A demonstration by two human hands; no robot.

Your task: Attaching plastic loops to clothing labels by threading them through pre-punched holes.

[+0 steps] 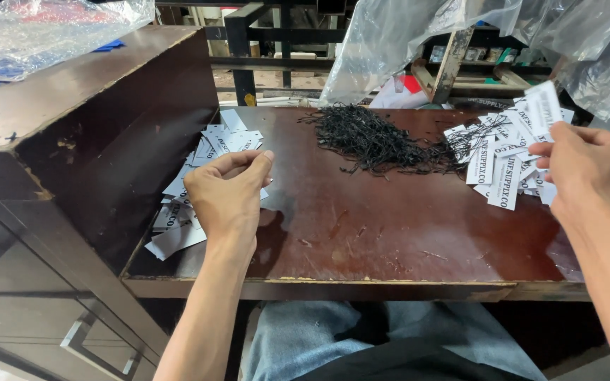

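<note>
Head view: right hand (pixel 587 166) pinches a white tag (pixel 543 106) at its fingertips; left hand (pixel 226 190) curls loosely, empty.

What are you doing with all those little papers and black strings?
A person sits at a dark wooden table. Their right hand holds up a white paper tag above a pile of tags with strings. Their left hand hovers, fingers pinched, over another heap of white tags by the table's left side. A tangle of black strings lies in the middle.
</note>
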